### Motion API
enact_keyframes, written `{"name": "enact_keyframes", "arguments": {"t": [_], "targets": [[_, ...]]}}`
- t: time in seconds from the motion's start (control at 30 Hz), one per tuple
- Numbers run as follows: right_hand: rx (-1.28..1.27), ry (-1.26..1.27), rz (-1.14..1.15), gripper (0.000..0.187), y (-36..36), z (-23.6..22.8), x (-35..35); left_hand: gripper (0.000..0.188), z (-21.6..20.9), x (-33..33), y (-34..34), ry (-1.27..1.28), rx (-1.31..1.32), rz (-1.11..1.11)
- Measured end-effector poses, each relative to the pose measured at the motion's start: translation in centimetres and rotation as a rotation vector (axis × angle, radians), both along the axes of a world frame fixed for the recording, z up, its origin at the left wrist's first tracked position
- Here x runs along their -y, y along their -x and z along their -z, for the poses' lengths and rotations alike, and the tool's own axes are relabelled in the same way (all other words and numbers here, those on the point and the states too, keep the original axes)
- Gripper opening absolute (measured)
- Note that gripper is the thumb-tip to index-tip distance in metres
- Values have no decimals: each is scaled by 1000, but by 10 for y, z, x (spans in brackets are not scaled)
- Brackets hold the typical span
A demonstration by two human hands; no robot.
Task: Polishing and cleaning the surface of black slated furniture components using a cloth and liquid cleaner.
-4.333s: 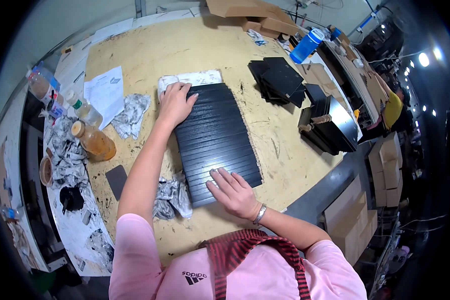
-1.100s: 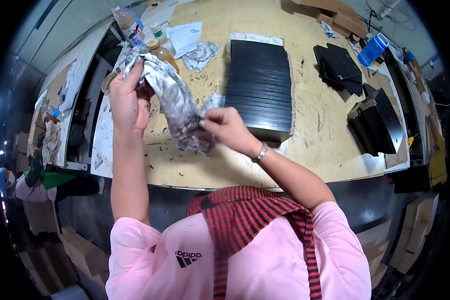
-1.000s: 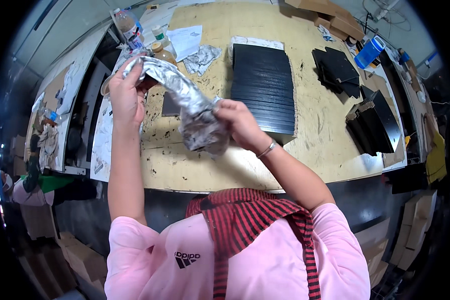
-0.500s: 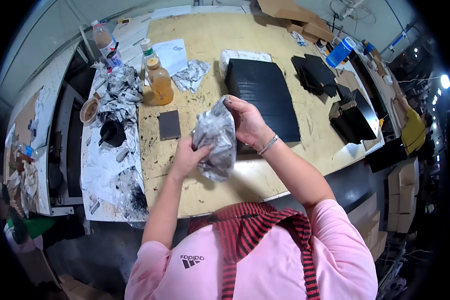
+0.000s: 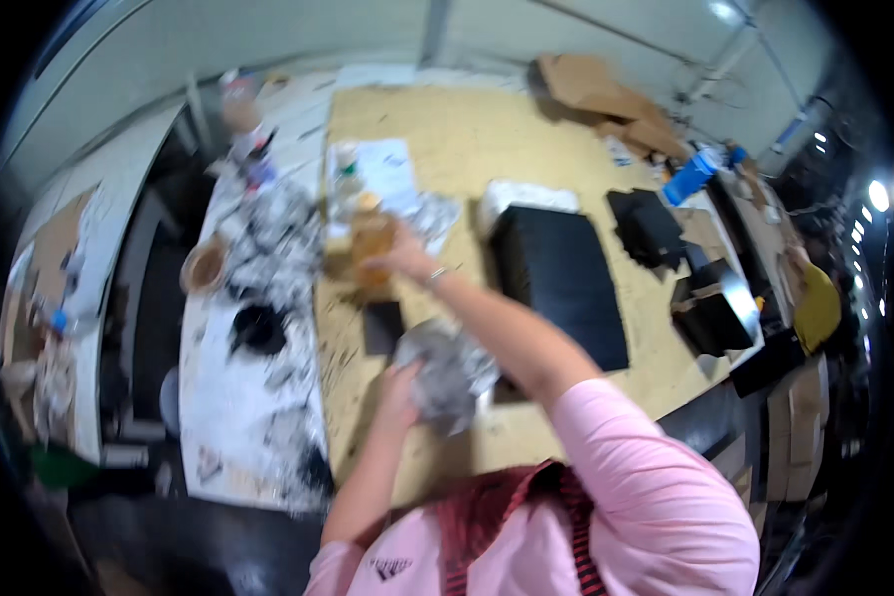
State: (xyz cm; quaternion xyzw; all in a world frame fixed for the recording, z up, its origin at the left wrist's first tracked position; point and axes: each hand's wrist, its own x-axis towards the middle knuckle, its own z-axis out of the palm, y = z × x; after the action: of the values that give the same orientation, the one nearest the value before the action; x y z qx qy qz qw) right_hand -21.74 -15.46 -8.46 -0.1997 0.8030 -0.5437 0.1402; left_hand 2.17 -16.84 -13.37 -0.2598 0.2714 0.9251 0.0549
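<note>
My right hand (image 5: 403, 252) is wrapped round an orange-yellow bottle (image 5: 371, 238) standing near the left side of the wooden board. Lower down, my left hand (image 5: 400, 390) grips a crumpled grey rag (image 5: 443, 375), smudged and blurred by motion. Between the bottle and the rag lies a small dark flat block (image 5: 383, 328). To the right of the rag is a large stack of black sheets (image 5: 562, 283), with a white wrapped bundle (image 5: 528, 197) behind it.
Stained rags (image 5: 273, 223), a round brown bowl (image 5: 205, 266) and a black blob (image 5: 258, 328) lie on the left strip. A clear bottle (image 5: 346, 179) stands behind the orange one. At right are black pieces (image 5: 648, 228), a blue bottle (image 5: 690, 179) and cardboard (image 5: 591, 84).
My right hand has let go of the rag and reached left and away to the orange bottle. The rag stays in my left hand. The whole view has shifted.
</note>
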Motion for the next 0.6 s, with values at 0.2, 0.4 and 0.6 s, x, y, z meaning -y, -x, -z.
{"name": "enact_keyframes", "arguments": {"t": [0.2,0.4,0.6], "targets": [[-67,39,99,102,-9,9,60,44,22,88,-28,165,-2,-249],[-114,275,132,82,-19,-84,-15,50,-80,81,-18,231,24,-214],[-255,87,48,82,-46,-126,-95,51,-83,76,30,188,-66,-120]]}}
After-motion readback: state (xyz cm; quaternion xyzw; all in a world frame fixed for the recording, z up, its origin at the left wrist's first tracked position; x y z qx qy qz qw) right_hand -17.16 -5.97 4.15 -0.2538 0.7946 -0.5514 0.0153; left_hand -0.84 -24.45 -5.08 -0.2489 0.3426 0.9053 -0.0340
